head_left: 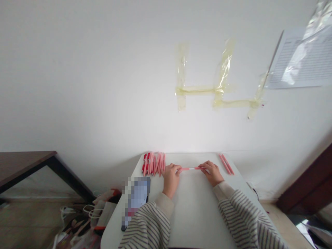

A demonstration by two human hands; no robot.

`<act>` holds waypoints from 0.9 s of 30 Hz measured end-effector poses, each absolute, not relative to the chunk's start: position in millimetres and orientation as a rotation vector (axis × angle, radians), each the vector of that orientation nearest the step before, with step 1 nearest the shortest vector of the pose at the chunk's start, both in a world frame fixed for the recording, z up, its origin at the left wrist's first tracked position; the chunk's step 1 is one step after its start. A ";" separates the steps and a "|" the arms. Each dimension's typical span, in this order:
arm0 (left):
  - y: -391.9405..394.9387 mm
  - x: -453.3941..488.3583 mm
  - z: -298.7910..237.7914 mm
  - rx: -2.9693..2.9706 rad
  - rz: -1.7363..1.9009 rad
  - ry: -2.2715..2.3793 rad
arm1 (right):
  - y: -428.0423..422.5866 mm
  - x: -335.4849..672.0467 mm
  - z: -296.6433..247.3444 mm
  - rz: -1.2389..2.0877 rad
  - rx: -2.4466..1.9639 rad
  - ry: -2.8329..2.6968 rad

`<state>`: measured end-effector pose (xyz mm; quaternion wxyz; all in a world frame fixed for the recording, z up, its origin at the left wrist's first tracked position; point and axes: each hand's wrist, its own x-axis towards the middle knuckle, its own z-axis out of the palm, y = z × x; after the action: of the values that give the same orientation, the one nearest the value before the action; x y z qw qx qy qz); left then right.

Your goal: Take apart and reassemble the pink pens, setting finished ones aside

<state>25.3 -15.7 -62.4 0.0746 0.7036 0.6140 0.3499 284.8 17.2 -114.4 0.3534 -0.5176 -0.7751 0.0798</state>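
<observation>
A slim pink pen with a white middle section (191, 168) is held level above the white table, stretched between both hands. My left hand (171, 178) pinches its left end, and my right hand (211, 172) pinches the right end; each end is partly hidden by fingers. Just left of my left hand lies a row of pink pens (159, 164), with several red pens (144, 165) at its far left. Two more pink pens (226, 164) lie side by side beyond my right hand.
The small white table (197, 214) stands against a wall with yellowed tape and a taped paper sheet (298, 62). On its left edge lies a phone-like device (137, 197), blurred out. Bags and clutter (95, 218) fill the floor beside a dark desk (26, 166).
</observation>
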 end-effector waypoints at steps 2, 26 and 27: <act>-17.0 25.6 -61.3 2.114 1.041 1.849 | 17.9 286.6 -115.3 0.197 -1.339 -1.996; -27.6 22.1 -53.3 2.045 1.052 1.976 | 13.8 290.7 -107.9 0.124 -1.479 -1.915; -28.0 22.2 -52.9 2.042 1.056 1.977 | 13.7 290.8 -107.7 0.131 -1.478 -1.917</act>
<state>22.2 -28.0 -52.9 0.0548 0.6724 0.6510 0.3479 290.8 13.7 -107.7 0.3512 -0.5710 -0.7403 0.0507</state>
